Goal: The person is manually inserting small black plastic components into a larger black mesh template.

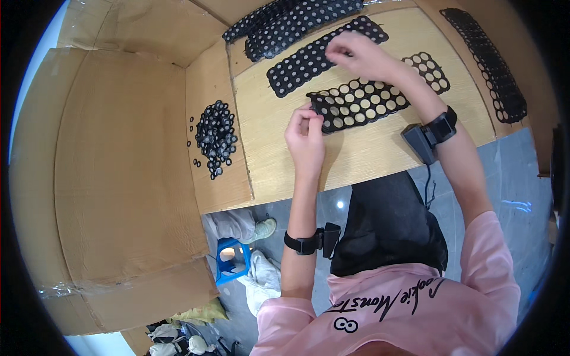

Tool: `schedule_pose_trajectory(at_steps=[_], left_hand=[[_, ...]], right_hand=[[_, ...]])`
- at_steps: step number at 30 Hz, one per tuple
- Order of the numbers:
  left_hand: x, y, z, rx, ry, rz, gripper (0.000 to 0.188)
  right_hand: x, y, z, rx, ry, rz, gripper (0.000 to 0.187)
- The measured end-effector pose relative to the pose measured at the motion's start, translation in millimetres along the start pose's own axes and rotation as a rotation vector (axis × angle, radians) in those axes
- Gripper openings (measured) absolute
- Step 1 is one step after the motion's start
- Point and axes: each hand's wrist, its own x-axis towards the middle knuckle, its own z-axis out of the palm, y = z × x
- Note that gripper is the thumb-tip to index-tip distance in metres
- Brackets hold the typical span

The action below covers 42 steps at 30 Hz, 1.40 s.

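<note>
On the pale wooden bench [267, 160] lies one flexible black holed strip [356, 107], a lattice of round openings, its left end clamped in the grip of the left hand [306, 132]. Over one black dotted strip [303, 66] hangs the right hand [355, 52], its grip too blurred to tell. Around them: one heap of small dark rings [217, 136], one lattice bundle [488, 68], at least two overlapping dotted pieces [303, 25].

left hand [306, 135] — pinches holed black strip [360, 103] | right hand [360, 53] — over dotted strip [309, 63]
</note>
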Motion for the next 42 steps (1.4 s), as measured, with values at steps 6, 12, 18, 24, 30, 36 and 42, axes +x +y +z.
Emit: schedule_pose_trajectory(at_steps=[6, 12, 18, 24, 30, 36, 42], left_hand=[[0, 3, -4, -0.009, 0.069, -0.086, 0.005], [3, 3, 4, 0.159, 0.279, 0.084, 0.005], [-2, 7, 6, 0.483, 0.137, 0.207, 0.015], [-3, 6, 6, 0.386, 0.082, 0.112, 0.011], [-1, 3, 3, 0.233, 0.044, -0.079, 0.011], [1, 11, 0, 0.189, 0.022, -0.152, 0.01], [5, 18, -5, 0.043, 0.039, -0.242, 0.017]], right_hand=[[-14, -23, 23, 0.474, -0.463, 0.107, 0.025], [-16, -22, 19, 0.539, -0.452, 0.242, 0.018], [-22, -33, 14, 0.5, -0.488, 0.086, 0.017], [-24, -44, 7, 0.431, -0.521, 0.087, 0.016], [-25, -44, 11, 0.359, -0.555, -0.046, 0.016], [-29, -45, 15, 0.325, -0.521, -0.158, 0.017], [-26, -46, 18, 0.399, -0.566, -0.182, 0.017]])
